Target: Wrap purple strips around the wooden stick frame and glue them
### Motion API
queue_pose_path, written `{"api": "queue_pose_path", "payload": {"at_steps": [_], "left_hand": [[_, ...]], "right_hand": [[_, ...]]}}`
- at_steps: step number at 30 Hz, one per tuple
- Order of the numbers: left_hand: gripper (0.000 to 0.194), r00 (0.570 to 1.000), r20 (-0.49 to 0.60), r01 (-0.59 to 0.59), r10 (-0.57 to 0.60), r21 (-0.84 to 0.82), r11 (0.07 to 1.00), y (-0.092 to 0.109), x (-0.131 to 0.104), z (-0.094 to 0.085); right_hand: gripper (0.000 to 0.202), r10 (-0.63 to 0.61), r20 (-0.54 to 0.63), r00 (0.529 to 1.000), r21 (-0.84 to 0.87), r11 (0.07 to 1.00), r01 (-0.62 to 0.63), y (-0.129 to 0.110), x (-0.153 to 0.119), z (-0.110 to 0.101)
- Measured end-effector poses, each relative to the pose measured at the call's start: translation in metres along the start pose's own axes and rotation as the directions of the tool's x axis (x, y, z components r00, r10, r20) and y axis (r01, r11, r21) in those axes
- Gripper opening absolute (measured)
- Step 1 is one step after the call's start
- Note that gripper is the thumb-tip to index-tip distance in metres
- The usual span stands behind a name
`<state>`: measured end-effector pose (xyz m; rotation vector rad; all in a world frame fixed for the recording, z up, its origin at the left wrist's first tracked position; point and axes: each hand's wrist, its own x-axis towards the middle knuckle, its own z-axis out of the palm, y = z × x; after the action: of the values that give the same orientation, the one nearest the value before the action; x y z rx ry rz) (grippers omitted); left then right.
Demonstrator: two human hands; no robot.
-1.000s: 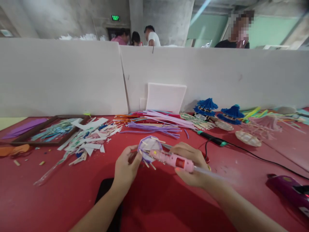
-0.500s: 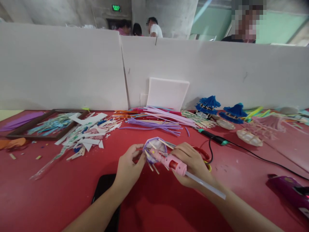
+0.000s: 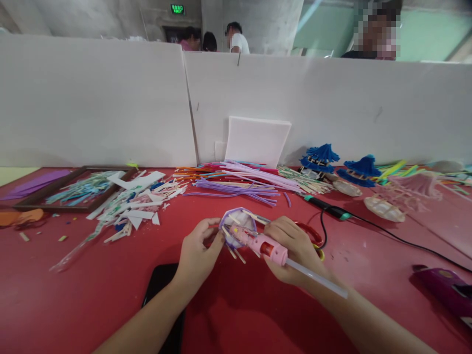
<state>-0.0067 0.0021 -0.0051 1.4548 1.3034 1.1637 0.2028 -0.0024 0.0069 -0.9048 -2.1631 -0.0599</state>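
My left hand pinches the left rim of a small round craft piece, white inside with a purple edge and short pale sticks around it. My right hand is wrapped round a pink glue gun, its nozzle pointing left over the inside of the piece. A long translucent glue stick juts from the back of the gun. Where exactly the nozzle tip touches cannot be made out. Partly behind my right hand lie scissors with red and yellow handles.
Purple pipe cleaners lie in bundles ahead. Paper scraps and a brown frame are on the left. Blue roofed models, a corded black-and-green tool and a purple object are on the right. A phone lies under my left forearm.
My hands, the craft piece and the glue gun keep nearly the same pose. The whole view has shifted slightly. A person behind the partition has moved their head a little.
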Motion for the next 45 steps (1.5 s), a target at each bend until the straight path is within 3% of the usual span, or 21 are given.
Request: {"api": "queue_pose_path", "payload": {"at_steps": [25,31,45], "left_hand": [[0.024,1.000,0.006,0.018,-0.017,-0.049,0.999,0.0013,0.0005,0.0007],[0.027,0.999,0.014,0.036,-0.036,-0.053,0.998,0.0013,0.0008,0.0002],[0.027,0.999,0.004,0.051,-0.051,-0.037,0.998,0.0027,0.0012,0.0010]], "right_hand": [[0.011,0.029,-0.064,0.998,-0.080,0.996,-0.034,-0.0016,0.0019,-0.0031],[0.028,0.053,-0.081,0.995,-0.037,0.998,-0.056,0.0007,-0.0023,-0.0023],[0.013,0.045,-0.090,0.995,-0.148,0.987,-0.058,0.0046,-0.0037,0.0003]]}}
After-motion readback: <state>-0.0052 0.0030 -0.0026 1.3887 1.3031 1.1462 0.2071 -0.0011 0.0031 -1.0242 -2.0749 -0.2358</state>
